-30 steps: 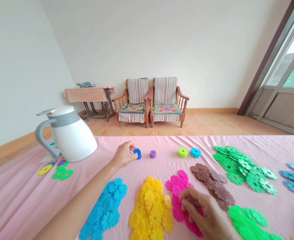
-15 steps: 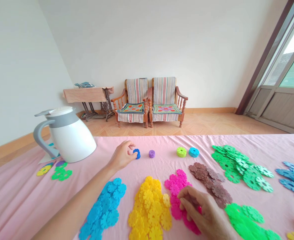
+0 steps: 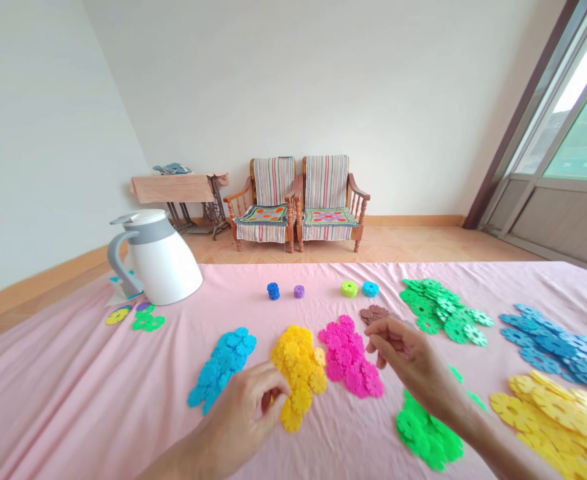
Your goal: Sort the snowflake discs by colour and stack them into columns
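My left hand point(image 3: 250, 410) is over the near left side of a pile of yellow flower-shaped discs point(image 3: 300, 367). Its fingers curl in towards the thumb; whatever is pinched there cannot be made out. Above the near end of a brown disc pile point(image 3: 373, 313) is my right hand point(image 3: 400, 347), fingers bent and closed towards the thumb, their contents hidden. Pink discs point(image 3: 348, 360) lie between the two hands, light blue discs point(image 3: 223, 363) beyond my left. Farther back stand small stacks: dark blue point(image 3: 273, 291), purple point(image 3: 299, 291), lime point(image 3: 349, 289) and light blue point(image 3: 370, 289).
A white and grey jug point(image 3: 166, 263) stands on the pink cloth point(image 3: 73, 373) at the left, loose green discs point(image 3: 148, 322) near it. Rightward lie green point(image 3: 446, 310), bright green point(image 3: 428, 430), blue point(image 3: 558, 343) and yellow point(image 3: 558, 413) piles. Two wooden armchairs point(image 3: 293, 200) are behind.
My left hand has left the dark blue stack and come back towards me, to the yellow pile. My right hand has shifted from the pink discs to the brown ones. The view has shifted slightly.
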### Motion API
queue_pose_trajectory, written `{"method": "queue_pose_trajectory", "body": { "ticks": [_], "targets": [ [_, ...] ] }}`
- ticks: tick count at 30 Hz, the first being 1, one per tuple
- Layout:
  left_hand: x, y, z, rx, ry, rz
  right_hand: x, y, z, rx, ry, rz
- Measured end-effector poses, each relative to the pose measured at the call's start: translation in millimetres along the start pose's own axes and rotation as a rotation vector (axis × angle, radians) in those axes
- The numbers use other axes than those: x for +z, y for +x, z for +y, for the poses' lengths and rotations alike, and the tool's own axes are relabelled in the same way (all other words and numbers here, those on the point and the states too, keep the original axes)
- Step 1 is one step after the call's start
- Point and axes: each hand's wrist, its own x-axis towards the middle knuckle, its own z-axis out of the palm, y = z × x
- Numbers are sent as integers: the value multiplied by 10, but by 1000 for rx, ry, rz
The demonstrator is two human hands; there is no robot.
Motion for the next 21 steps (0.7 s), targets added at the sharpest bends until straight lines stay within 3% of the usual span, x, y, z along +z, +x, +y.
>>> {"method": "queue_pose_trajectory", "body": {
  "ticks": [3, 6, 11, 18, 21],
  "targets": [
    [194, -167, 198, 35, -7, -114, -100, -71, 10, 21, 24, 66],
    [367, -260, 304, 84, -4, -155, -157, -123, 119, 37, -1, 102],
    [551, -281, 299, 132, 43, -75, -243, -160, 381, 57, -115, 185],
    [622, -257, 201, 240, 67, -23, -512, -157, 586, 76, -382, 389],
    [654, -257, 152, 280, 83, -2, -547, -143, 663, 47, -477, 416]
  ]
}}
